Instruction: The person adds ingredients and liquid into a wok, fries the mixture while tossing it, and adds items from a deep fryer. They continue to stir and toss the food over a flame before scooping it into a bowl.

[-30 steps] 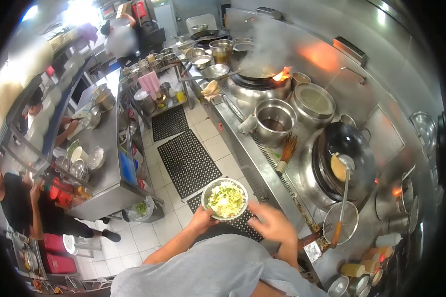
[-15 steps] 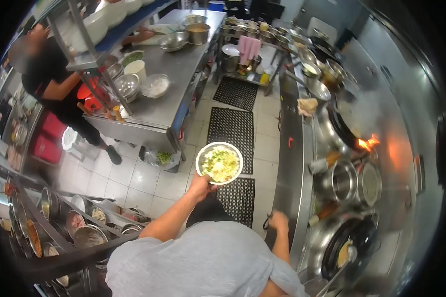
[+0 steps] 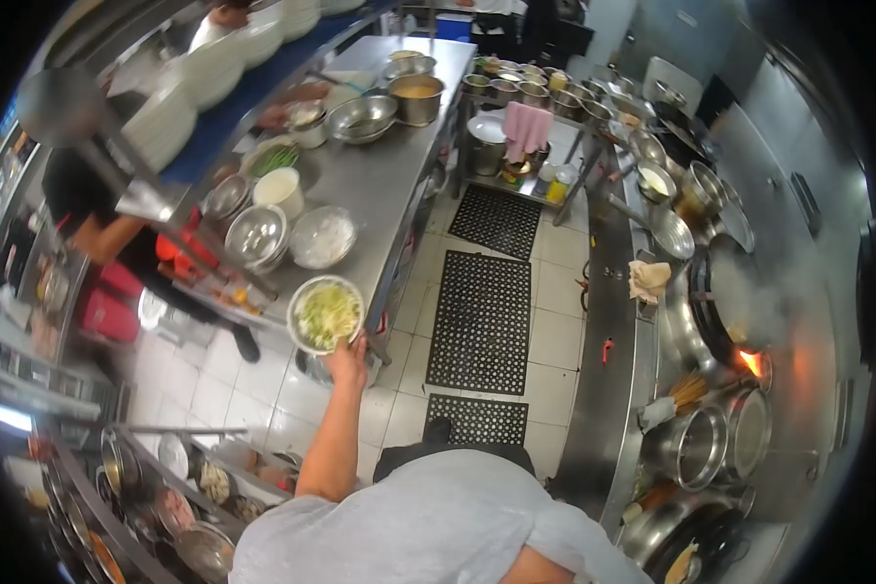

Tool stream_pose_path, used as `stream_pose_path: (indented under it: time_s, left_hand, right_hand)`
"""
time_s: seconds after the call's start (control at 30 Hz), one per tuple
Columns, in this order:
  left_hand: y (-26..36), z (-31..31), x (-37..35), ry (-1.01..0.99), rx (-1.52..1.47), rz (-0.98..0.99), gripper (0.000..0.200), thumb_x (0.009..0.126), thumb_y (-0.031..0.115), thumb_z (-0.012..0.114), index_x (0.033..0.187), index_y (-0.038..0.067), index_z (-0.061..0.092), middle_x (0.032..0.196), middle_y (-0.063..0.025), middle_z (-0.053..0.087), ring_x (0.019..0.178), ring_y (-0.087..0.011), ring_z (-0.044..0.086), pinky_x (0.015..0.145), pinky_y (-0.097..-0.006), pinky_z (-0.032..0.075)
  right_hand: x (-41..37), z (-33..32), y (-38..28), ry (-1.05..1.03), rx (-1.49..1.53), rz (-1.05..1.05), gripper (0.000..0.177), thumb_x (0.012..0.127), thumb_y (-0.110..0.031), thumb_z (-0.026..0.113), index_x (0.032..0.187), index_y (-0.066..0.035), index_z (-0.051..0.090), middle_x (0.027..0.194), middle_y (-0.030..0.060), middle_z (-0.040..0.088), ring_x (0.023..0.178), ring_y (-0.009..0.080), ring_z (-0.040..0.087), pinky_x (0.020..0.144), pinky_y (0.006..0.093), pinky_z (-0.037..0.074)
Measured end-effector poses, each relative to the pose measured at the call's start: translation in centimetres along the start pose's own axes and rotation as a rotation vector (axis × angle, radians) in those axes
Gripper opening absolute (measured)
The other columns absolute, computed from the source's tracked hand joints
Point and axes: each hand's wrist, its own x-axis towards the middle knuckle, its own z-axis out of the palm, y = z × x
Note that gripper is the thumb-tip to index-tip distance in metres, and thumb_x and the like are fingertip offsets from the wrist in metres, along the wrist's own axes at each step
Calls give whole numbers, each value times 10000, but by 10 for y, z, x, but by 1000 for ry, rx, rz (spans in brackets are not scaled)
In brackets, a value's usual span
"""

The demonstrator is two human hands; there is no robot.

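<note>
My left hand grips the rim of a white bowl filled with chopped yellow-green vegetables. The bowl hangs at the near corner of the steel worktable; whether it touches the surface I cannot tell. Just beyond it on the table are a bowl of white food, a metal bowl and a white tub. My right hand is out of sight, hidden below my body and sleeve.
A person in black stands at the left behind the shelf post. Black mats lie on the tiled floor. On the right, a flame burns beside a wok. Metal bowls fill the rack at lower left.
The bowl in my left hand has moved left and forward, from over the floor to the worktable's corner. My right hand, seen before near the right counter, has gone out of sight.
</note>
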Motion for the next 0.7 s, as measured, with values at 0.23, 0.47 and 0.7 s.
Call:
stream_pose_path:
  time_s: [0.23, 0.47, 0.7]
  left_hand:
    - [-23, 31, 31, -57, 157, -227, 492, 946, 370, 559, 1259, 33, 386, 1075, -163, 608, 817, -202, 622, 651, -291, 516]
    - [-75, 57, 0, -534, 1481, -297, 452, 936, 405, 525, 670, 56, 629, 634, -81, 649, 642, -158, 633, 572, -323, 493]
    - [-133, -20, 65, -1319, 2190, -376, 282, 881, 349, 533, 880, 102, 668, 818, -87, 663, 744, -233, 635, 649, -400, 498]
  right_hand:
    - [77, 6, -113, -8, 1, -86, 188, 847, -137, 549, 840, 34, 627, 704, 139, 601, 562, 253, 592, 453, 395, 487]
    - [199, 53, -286, -10, -365, -888, 258, 903, -207, 518, 937, 13, 649, 833, 198, 659, 793, 328, 646, 706, 422, 507]
    - [133, 32, -591, -252, 134, -1062, 235, 786, 33, 394, 864, 3, 613, 879, 124, 667, 835, 226, 628, 752, 321, 482]
